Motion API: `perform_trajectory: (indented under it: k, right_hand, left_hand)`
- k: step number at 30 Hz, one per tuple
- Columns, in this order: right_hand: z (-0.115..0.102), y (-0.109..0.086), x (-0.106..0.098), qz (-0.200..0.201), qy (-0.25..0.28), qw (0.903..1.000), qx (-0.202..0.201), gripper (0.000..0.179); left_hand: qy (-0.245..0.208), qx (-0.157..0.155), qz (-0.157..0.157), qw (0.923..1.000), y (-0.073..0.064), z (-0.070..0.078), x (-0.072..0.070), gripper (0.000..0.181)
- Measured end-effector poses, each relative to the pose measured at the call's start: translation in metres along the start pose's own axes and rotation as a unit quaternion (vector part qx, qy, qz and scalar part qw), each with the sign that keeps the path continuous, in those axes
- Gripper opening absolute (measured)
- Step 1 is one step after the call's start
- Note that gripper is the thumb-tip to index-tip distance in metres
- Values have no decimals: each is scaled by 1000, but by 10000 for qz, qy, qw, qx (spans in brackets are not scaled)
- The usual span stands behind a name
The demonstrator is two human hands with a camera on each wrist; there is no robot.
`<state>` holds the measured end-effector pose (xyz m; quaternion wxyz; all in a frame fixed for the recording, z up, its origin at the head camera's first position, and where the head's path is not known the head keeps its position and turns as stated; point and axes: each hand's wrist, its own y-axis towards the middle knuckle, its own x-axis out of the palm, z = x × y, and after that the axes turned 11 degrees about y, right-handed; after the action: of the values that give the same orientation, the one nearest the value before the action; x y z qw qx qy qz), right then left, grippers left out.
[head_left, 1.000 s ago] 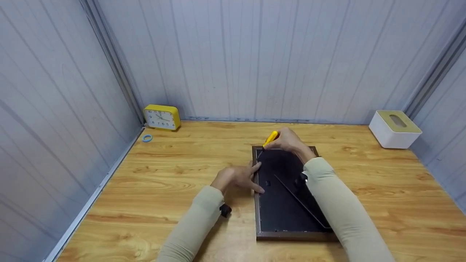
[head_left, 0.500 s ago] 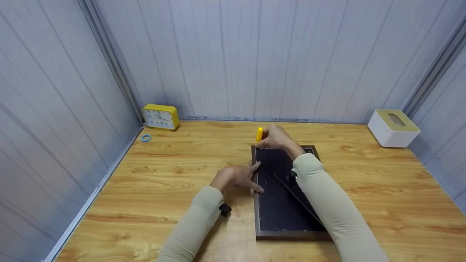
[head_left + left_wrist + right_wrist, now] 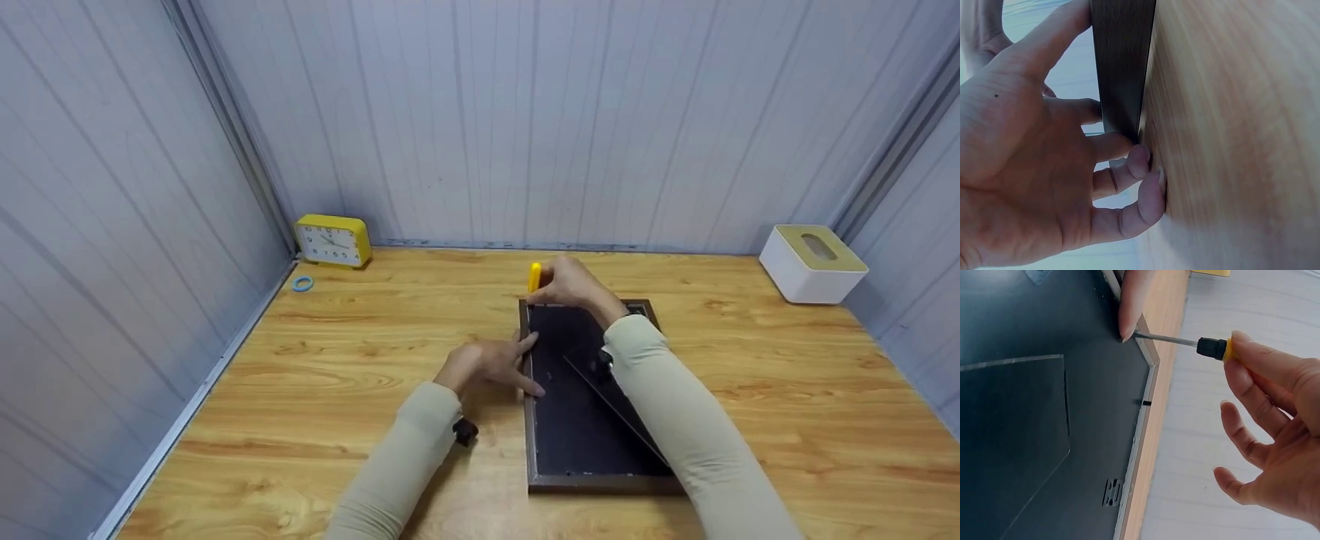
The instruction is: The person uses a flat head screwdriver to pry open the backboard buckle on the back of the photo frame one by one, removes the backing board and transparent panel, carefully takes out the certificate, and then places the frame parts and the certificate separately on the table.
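A dark picture frame (image 3: 585,442) lies on the table with its black back facing up. My right hand (image 3: 574,283) is over the far left corner, pinching the yellow handle of a screwdriver (image 3: 535,276) between thumb and forefinger. In the right wrist view the screwdriver's metal shaft (image 3: 1168,339) reaches the frame's inner edge near the corner; the remaining fingers are spread off the handle. My left hand (image 3: 495,364) rests at the left side of the frame, thumb and forefinger lying over its edge. The left wrist view shows other fingers (image 3: 1148,199) low beside the frame's side (image 3: 1123,62), down at the tabletop.
A yellow alarm clock (image 3: 332,241) stands at the back left, with a blue ring (image 3: 302,283) in front of it. At the back right sits a white tissue box (image 3: 814,266) with a wood-coloured lid. Panelled walls close in the table (image 3: 360,315) behind and at both sides.
The right hand has shifted left and slightly away, bringing the screwdriver from a slant to nearly upright at the corner. Over the last half second both hands have stayed almost still.
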<state>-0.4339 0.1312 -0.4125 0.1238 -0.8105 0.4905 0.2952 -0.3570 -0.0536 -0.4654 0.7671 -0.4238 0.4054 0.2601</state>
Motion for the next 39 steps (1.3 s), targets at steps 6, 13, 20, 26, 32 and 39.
perform_trajectory:
  k: [6, 13, 20, 26, 32, 39]
  right_hand:
    - [3, -5, -7, 53, 62, 9998, 207, 15]
    - [23, -24, -20, 215, 272, 9984, 451, 20]
    - [44, -47, -33, 278, 85, 9988, 401, 20]
    - [57, -71, -39, -377, -692, 9967, 205, 11]
    - [63, -100, -43, -758, -1093, 9908, 266, 11]
    - [70, -135, -61, -673, -975, 9927, 225, 11]
  left_hand:
    - [92, 76, 28, 9999, 3, 5, -3, 115]
    - [190, 161, 49, 9997, 4, 4, -1, 114]
    - [-74, 261, 80, 9996, 2, 0, 1, 115]
    - [-294, 314, 147, 9990, 1, -4, 3, 115]
    - [-502, 336, 459, 9971, -3, -9, 10, 102]
    - [-451, 354, 622, 9964, -9, -9, 13, 88]
